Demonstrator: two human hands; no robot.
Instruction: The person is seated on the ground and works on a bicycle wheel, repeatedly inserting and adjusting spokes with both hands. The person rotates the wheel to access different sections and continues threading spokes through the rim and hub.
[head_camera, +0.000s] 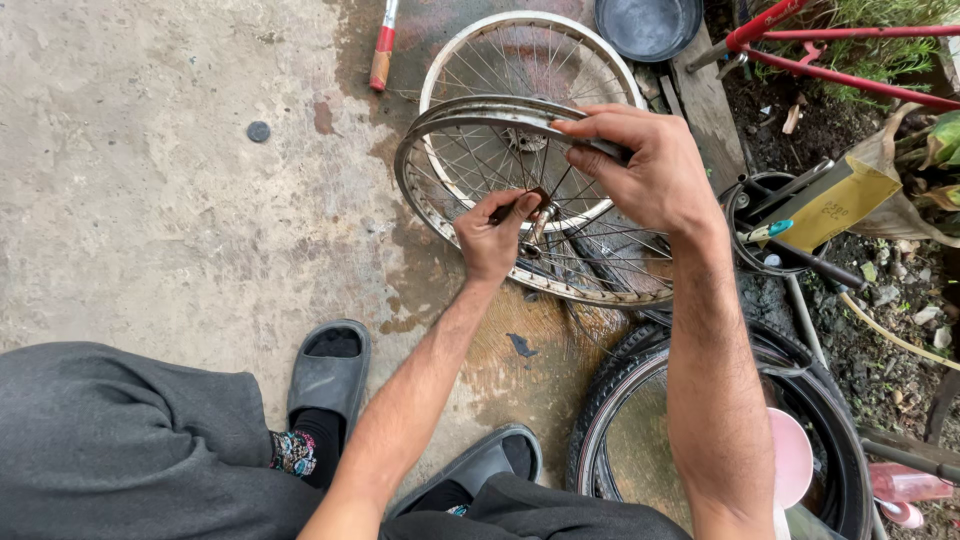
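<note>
Head view: a seated person works on a bare spoked bicycle wheel (520, 210), tilted up off a wet concrete floor (150, 200) just above centre. The left hand (492, 235) sits at the wheel's hub, fingers (510, 208) pinched around a small dark tool (500, 211). The right hand (645, 165), at 1 o'clock from the left, grips the wheel's upper rim, fingers pressed together over the metal and thumb beneath.

Three wheels show in all: the one in hand; a second bare rim (530, 60) lying flat behind it at 12 o'clock; and a tyred wheel (640, 400) flat on the floor at 5 o'clock, with a pink dish (792, 455) on it.

Two grey slippers (330, 375) sit on the person's feet at 7 o'clock.

One red-handled tool (382, 50) lies at 11 o'clock from the wheel, one dark round basin (648, 25) at 12 o'clock, and red frame tubes (850, 75) at 2 o'clock.

At 3 o'clock, a black bucket (745, 200) holds tools, and against it leans a flat yellow rectangular package (830, 205) with dark print.
</note>
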